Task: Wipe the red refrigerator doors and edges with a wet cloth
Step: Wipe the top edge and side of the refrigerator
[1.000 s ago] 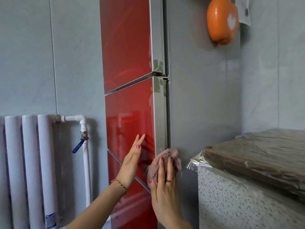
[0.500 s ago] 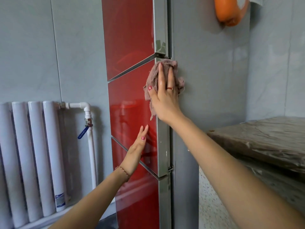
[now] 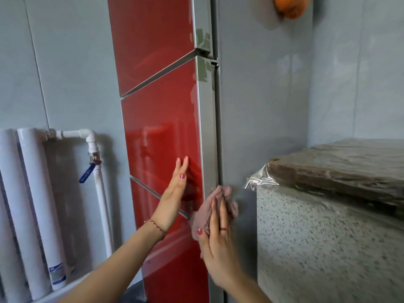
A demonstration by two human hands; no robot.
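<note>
Radiator tubes (image 3: 24, 206), white, stand at left w/ a white pipe (image 3: 99, 189) and blue valve handle (image 3: 87, 172) beside them, near the fridge's left side. Speckled stone counter (image 3: 323, 243) sits right of the fridge, just beside its grey side panel (image 3: 262, 106); a plastic-wrapped slab (image 3: 341, 169) lies on top. Orange object (image 3: 291, 6) hangs on the grey panel at top, cut off by frame edge. Grey tiled wall behind.

Red refrigerator doors (image 3: 157, 119) are centre frame, three stacked panels w/ metal edge strip (image 3: 207, 132) on their right.

Left hand (image 3: 172, 202) is flat, fingers straight, palm pressing the middle red door near its lower seam; red string bracelet on wrist. Right hand (image 3: 218, 235) has fingers extended, pressing the pinkish cloth (image 3: 220, 204) against the edge strip / side panel junction, low, level w/ the counter top. Cloth is bunched under fingers, slightly motion-blurred. Ring on right hand.
</note>
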